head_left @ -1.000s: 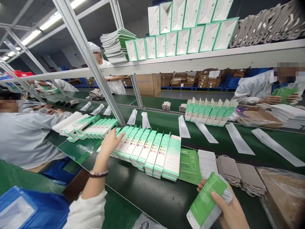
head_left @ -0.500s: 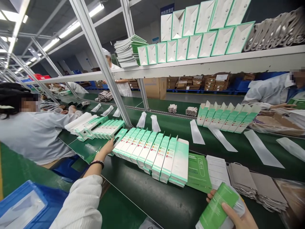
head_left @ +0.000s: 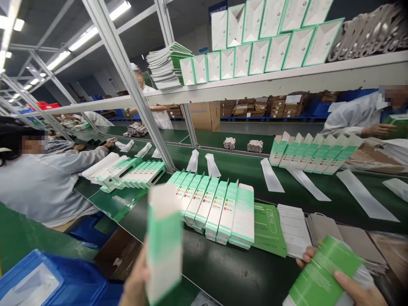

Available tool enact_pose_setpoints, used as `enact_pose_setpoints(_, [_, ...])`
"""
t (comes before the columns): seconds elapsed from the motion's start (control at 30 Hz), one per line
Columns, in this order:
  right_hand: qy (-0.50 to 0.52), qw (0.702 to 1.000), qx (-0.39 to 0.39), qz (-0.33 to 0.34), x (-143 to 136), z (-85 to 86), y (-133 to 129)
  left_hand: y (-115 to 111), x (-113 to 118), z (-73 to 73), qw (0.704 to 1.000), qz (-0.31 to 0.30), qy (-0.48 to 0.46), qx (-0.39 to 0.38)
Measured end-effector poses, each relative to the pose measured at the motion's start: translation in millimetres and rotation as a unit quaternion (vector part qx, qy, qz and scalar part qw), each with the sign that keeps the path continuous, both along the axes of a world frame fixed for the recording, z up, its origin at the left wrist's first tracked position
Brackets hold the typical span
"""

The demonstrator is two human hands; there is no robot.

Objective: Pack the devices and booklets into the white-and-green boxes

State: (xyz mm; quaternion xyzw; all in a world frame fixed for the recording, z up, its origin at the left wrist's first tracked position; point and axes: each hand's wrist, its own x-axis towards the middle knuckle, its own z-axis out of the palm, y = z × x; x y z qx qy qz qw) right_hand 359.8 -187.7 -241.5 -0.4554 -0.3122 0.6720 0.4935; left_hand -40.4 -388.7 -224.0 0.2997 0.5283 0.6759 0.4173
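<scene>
My left hand (head_left: 137, 276) is closed around a white and mint-green carton (head_left: 165, 242), upright and blurred, with its top flap raised. At the lower right, my right hand (head_left: 353, 289) grips a green printed leaflet (head_left: 327, 272) folded around a whitish packet, thumb on the front. Between the hands stands a slanted row of similar cartons (head_left: 216, 208) on the dark green table. Green leaflets (head_left: 269, 227), white printed sheets (head_left: 293, 227) and grey folded bundles (head_left: 357, 246) lie to the right of that row.
A shelf (head_left: 255, 85) with stacked boxes crosses above the table. Whitish strips (head_left: 270, 175) and more open cartons (head_left: 314, 155) lie on the belt behind. A person (head_left: 47, 182) works at the left, another (head_left: 357, 114) at the far right. A blue bin (head_left: 79, 276) stands lower left.
My left hand has taken a carton from the left end of the row and brought it down towards me. My right hand has shifted slightly right with the leaflet.
</scene>
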Motion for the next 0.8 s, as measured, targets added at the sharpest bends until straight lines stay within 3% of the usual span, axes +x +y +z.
enact_pose_setpoints(0.07, [0.046,0.997,-0.026,0.051,-23,30.7,-12,14,59,-21.7,0.971,-0.166,-0.175,0.010])
enact_pose_setpoints(0.1, [0.068,0.995,-0.009,0.072,-35,44.9,-18,25,83,-26.8,0.950,-0.225,-0.217,0.024])
enact_pose_setpoints(0.17, [0.091,0.989,0.032,0.109,-53,65.7,-30,46,122,-23.3,0.915,-0.322,-0.242,0.028])
enact_pose_setpoints(0.23, [0.082,0.986,0.067,0.129,-62,73.7,-39,65,144,-7.5,0.903,-0.372,-0.211,0.025])
enact_pose_setpoints(0.3, [0.059,0.988,0.084,0.117,-59,71.8,-43,81,154,8.2,0.912,-0.387,-0.131,0.037])
enact_pose_setpoints(0.37, [0.043,0.991,0.088,0.089,-46,67.5,-41,93,158,14.3,0.924,-0.378,-0.040,0.045])
enact_pose_setpoints(0.47, [0.038,0.993,0.105,0.048,-18,70.8,-28,109,165,5.2,0.927,-0.372,0.046,0.031])
enact_pose_setpoints(0.6, [0.035,0.982,0.186,-0.011,14,95.7,0,125,183,-9.0,0.889,-0.450,0.079,0.025])
enact_pose_setpoints(0.7, [0.003,0.977,0.210,0.037,21,109.5,18,132,197,-7.2,0.863,-0.502,0.036,0.050])
enact_pose_setpoints(0.8, [-0.002,0.969,0.220,0.116,18,110.3,29,136,205,-3.0,0.844,-0.533,0.019,0.059])
